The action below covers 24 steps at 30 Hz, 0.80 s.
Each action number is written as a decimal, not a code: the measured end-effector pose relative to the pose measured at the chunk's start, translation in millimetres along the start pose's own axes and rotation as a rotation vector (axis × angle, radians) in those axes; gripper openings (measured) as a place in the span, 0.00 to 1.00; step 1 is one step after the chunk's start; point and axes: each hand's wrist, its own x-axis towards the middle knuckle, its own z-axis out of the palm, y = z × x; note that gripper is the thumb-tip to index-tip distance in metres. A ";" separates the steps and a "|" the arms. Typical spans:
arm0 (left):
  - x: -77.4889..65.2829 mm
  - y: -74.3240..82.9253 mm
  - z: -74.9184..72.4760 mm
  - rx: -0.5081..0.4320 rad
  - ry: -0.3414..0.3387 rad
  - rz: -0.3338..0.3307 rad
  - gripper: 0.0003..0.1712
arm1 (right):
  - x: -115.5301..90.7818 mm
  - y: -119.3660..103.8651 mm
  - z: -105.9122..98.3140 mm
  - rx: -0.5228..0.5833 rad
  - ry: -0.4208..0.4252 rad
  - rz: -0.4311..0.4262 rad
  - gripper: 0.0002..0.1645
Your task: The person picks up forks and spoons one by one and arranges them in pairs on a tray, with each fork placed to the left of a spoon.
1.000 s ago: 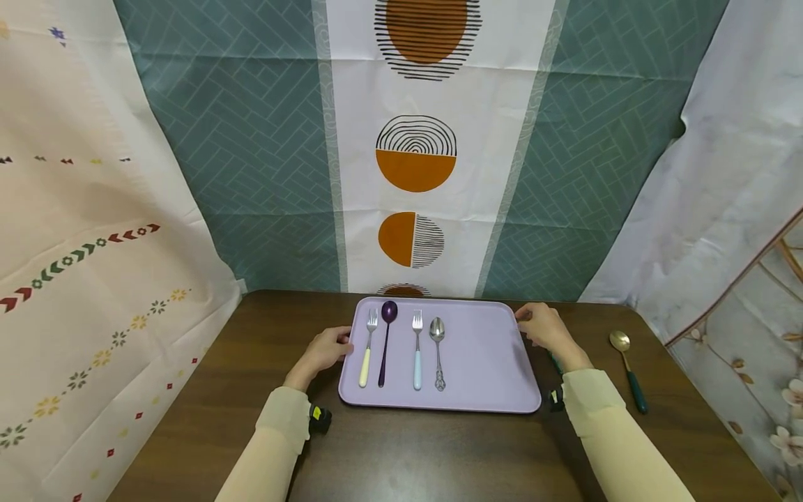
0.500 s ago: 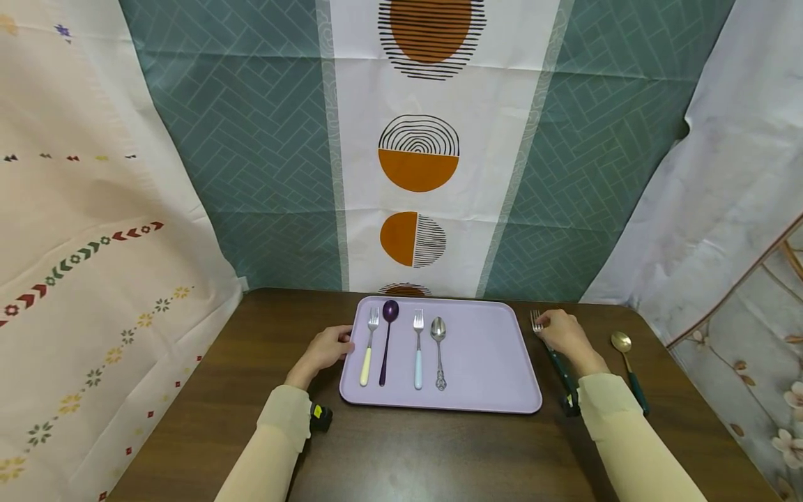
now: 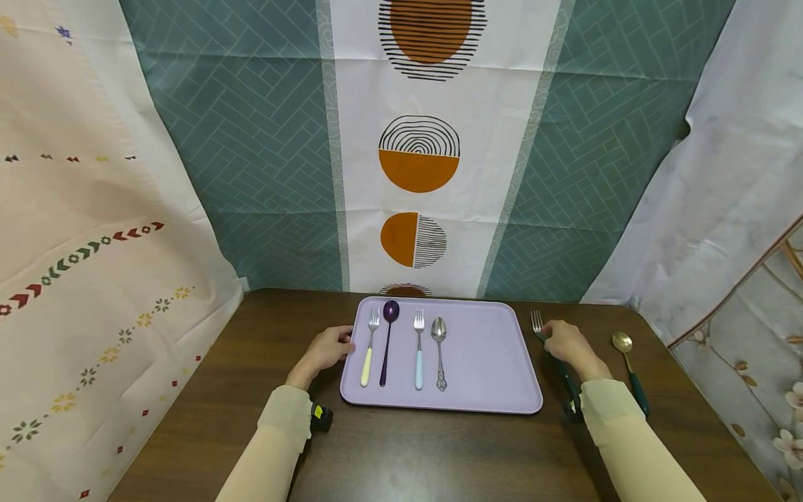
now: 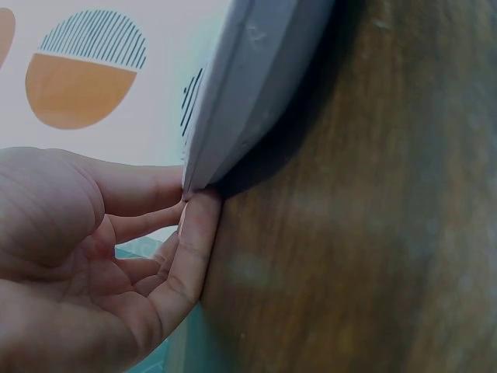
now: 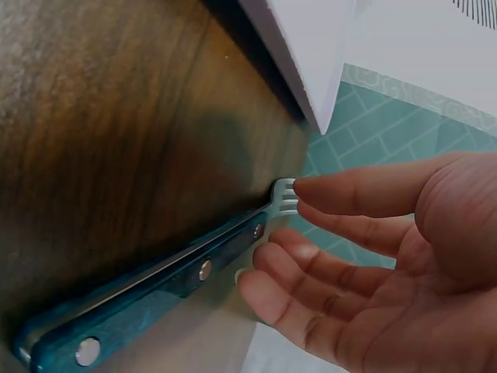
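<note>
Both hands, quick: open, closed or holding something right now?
Left hand: holding the lilac tray by its edge.
Right hand: open, fingers loosely bent by the green-handled fork; contact can't be told.

Fork (image 5: 159, 298) seemingly on table (image 3: 433, 453), beside tray (image 3: 486, 355).

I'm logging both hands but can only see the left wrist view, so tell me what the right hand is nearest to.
Observer: The right hand is nearest a metal fork with a dark green riveted handle.
Operator: What lies further right?
Observer: A gold-coloured metal spoon with a dark green handle.
Operator: And leftmost on the pale purple rectangular tray?
Observer: A silver metal fork with a pale yellow handle.
</note>
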 end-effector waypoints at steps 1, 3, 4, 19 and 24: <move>0.0 -0.2 0.1 0.002 -0.002 0.002 0.27 | 0.0 0.9 0.6 0.001 0.001 -0.003 0.28; 0.2 -0.4 0.3 0.002 -0.004 0.002 0.27 | -0.2 2.3 1.7 0.002 0.006 -0.005 0.28; 0.2 -0.4 0.3 0.001 -0.004 0.002 0.27 | -0.2 3.0 2.3 0.002 0.011 -0.008 0.28; 0.6 -2.9 0.6 0.010 -0.002 0.007 0.28 | -4.6 8.2 15.8 -0.034 0.054 -0.019 0.27; -0.2 -1.9 0.7 0.008 0.000 0.003 0.27 | -5.2 9.8 19.9 -0.042 0.069 -0.021 0.26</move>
